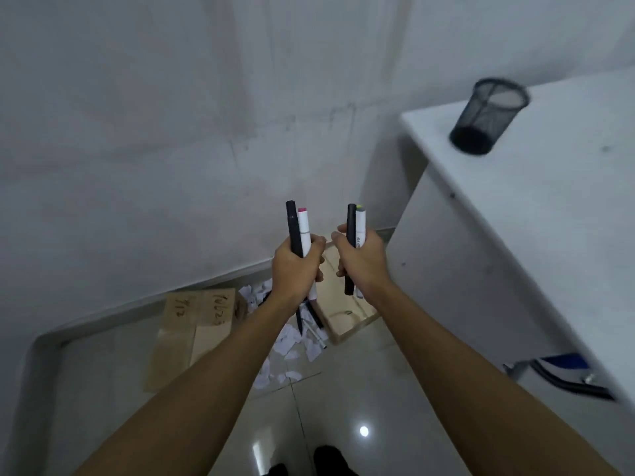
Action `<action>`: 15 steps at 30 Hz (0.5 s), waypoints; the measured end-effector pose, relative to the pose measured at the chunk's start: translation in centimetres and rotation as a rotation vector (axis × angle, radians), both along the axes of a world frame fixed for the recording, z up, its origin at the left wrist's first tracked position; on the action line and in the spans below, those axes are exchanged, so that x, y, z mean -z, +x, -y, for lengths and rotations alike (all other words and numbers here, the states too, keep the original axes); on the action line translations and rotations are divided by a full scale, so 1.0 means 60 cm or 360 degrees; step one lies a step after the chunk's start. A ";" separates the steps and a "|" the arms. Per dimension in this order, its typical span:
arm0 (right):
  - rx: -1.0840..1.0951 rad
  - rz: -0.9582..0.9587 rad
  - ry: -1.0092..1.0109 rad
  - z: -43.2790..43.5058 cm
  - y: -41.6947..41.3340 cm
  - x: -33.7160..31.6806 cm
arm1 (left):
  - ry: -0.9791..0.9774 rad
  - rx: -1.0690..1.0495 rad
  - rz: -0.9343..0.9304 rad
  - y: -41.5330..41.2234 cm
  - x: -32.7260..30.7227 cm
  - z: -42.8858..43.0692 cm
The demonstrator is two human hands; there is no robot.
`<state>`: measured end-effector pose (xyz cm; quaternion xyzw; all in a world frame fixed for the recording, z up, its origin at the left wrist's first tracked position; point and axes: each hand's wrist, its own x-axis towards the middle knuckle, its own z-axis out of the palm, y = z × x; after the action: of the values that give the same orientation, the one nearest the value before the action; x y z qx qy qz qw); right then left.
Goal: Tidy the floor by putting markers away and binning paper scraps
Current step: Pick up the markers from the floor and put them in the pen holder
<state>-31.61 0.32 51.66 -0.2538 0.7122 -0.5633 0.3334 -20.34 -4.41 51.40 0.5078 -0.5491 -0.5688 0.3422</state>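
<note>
My left hand (295, 266) is shut on two upright markers, one black (292, 225) and one white with a pink tip (303, 228). My right hand (360, 259) grips two more upright markers, a black one (351, 221) and a white one with a grey tip (360, 225). Both hands are raised side by side in the middle of the view. Below them on the tiled floor lie several torn white paper scraps (292, 341) and a few more markers (311, 321). A black mesh pen holder (488, 115) stands empty on the white desk (549, 201) at the upper right.
Flattened cardboard (192, 334) lies on the floor at the left of the scraps, and a shallow open cardboard box (347, 310) sits at their right by the wall. The desk's side panel stands right of my hands. My shoes (330, 458) show at the bottom.
</note>
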 end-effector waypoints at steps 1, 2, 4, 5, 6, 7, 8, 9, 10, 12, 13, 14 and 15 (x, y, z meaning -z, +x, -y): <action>-0.0002 -0.0026 -0.0009 -0.004 -0.007 -0.040 | 0.0002 0.0022 -0.0004 -0.006 -0.035 -0.007; -0.0002 -0.0048 -0.0025 -0.007 -0.017 -0.085 | 0.0004 0.0053 -0.0010 -0.015 -0.075 -0.012; 0.0000 -0.0076 -0.0037 -0.016 -0.037 -0.165 | 0.0006 0.0105 -0.0001 -0.030 -0.146 -0.025; 0.0010 -0.0093 -0.0046 -0.020 -0.048 -0.201 | 0.0002 0.0118 0.0003 -0.038 -0.178 -0.031; 0.0025 -0.0112 -0.0057 -0.026 -0.057 -0.230 | 0.0003 0.0126 0.0003 -0.045 -0.202 -0.037; 0.0049 -0.0124 -0.0072 -0.031 -0.068 -0.260 | 0.0010 0.0139 -0.0008 -0.055 -0.229 -0.041; 0.0079 -0.0129 -0.0089 -0.037 -0.079 -0.289 | 0.0018 0.0150 -0.0023 -0.065 -0.256 -0.044; 0.0109 -0.0129 -0.0103 -0.043 -0.091 -0.314 | 0.0022 0.0166 -0.0035 -0.077 -0.281 -0.047; 0.0136 -0.0130 -0.0117 -0.049 -0.102 -0.338 | 0.0023 0.0183 -0.0044 -0.090 -0.303 -0.051; 0.0187 -0.0152 -0.0144 -0.061 -0.126 -0.374 | 0.0012 0.0206 -0.0085 -0.116 -0.339 -0.056; 0.0207 -0.0167 -0.0151 -0.067 -0.139 -0.390 | 0.0007 0.0210 -0.0096 -0.130 -0.356 -0.059; 0.0222 -0.0175 -0.0154 -0.074 -0.152 -0.404 | 0.0003 0.0212 -0.0100 -0.145 -0.371 -0.062; 0.0236 -0.0176 -0.0159 -0.079 -0.166 -0.417 | -0.0003 0.0221 -0.0109 -0.160 -0.387 -0.064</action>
<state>-41.58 5.06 76.70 -0.2473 0.7175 -0.6062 0.2378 -29.95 -0.55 74.59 0.4484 -0.5713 -0.6078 0.3211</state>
